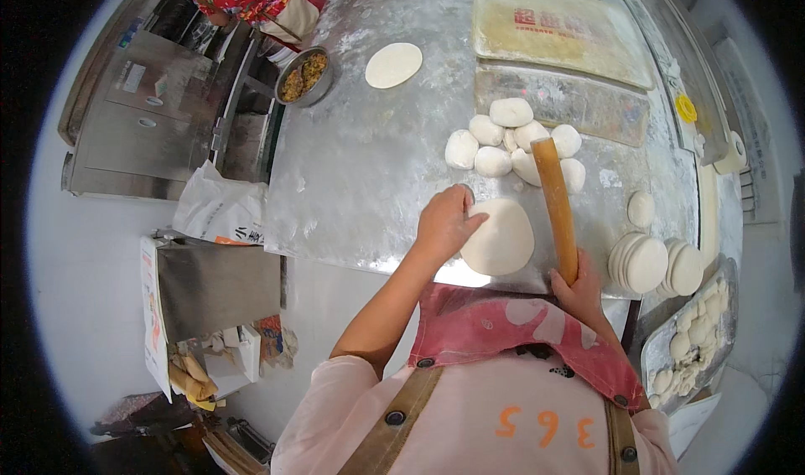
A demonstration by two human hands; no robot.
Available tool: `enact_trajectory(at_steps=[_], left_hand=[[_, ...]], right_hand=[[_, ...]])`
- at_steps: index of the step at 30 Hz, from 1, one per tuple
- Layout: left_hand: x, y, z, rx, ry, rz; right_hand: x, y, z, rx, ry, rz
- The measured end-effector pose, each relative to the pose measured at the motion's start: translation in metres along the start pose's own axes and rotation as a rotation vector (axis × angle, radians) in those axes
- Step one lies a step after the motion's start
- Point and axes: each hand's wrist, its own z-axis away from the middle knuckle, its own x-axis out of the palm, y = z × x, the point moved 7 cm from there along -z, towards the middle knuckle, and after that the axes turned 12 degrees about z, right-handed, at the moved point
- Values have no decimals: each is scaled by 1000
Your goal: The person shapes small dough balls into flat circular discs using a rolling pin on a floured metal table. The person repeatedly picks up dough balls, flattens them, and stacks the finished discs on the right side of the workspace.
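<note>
My left hand (448, 222) grips the left edge of a rolled dough round (501, 239), thumb on top, near the front edge of the metal table (358, 179). In my right hand (580, 289) is the near end of a wooden rolling pin (556, 204). Its far end reaches over a cluster of floured dough balls (493, 161). Right of the pin stand two stacks of flat dough rounds (648, 263), with a single small dough piece (641, 209) behind them.
Another dough round (394, 65) lies farther back, beside a metal bowl of filling (304, 79). A person (258, 3) in a floral garment is at the far left. Plastic bins (560, 31) stand at the back right. A tray of dough pieces (692, 330) sits low on the right.
</note>
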Motion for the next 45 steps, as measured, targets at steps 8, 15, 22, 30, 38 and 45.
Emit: enact_trajectory(at_steps=[8,15,22,30,38,45], left_hand=[[8,0,0,126,-76,-2],[23,-19,14,-233,-221,423],[29,-4,8,-121,-426,443],[-57,19,-18,-35,-338,327],[-186,-24,-152,103,313,611],[-158,-83,-162,-88,473,458]], right_hand=[[7,18,0,182,-107,-146],[20,45,6,170,-59,-118],[27,57,5,165,-51,-218],[27,58,8,156,-27,-260],[16,44,4,107,-13,-199],[13,34,3,109,-26,-187]])
